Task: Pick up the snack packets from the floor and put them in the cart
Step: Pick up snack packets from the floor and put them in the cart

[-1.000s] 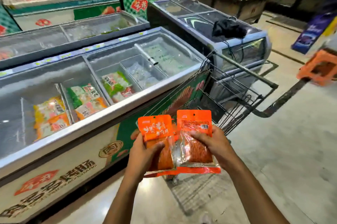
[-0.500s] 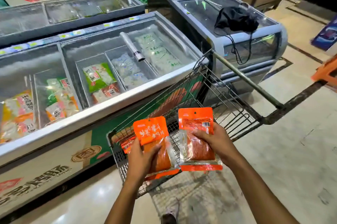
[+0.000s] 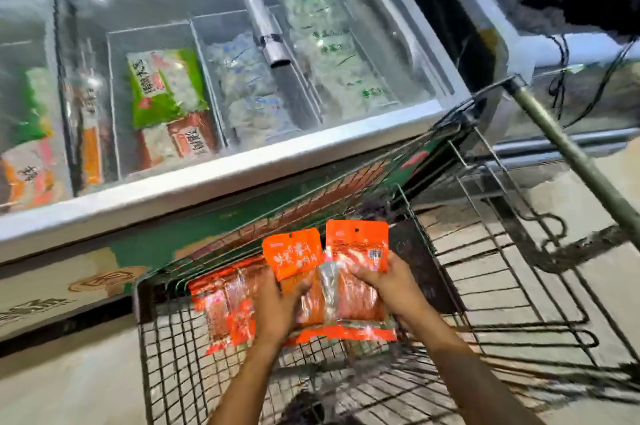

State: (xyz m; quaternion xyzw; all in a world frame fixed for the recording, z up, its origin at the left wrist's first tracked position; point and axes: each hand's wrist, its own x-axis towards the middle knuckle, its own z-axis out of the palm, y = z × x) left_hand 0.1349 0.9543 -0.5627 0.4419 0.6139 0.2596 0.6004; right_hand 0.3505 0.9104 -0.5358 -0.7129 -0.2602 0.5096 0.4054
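1. Hands over cart [image 3: 145, 327]: left hand [image 3: 277, 310] grips one orange packet [image 3: 294, 256].
2. Right hand [image 3: 391, 289] grips second packet [image 3: 358, 242].
3. More packets [image 3: 225, 303] lie inside the cart.

One head-worn camera looks steeply down and forward, close over the cart [image 3: 485, 286] filling the lower frame. A freezer [image 3: 242, 168] crosses the upper left.
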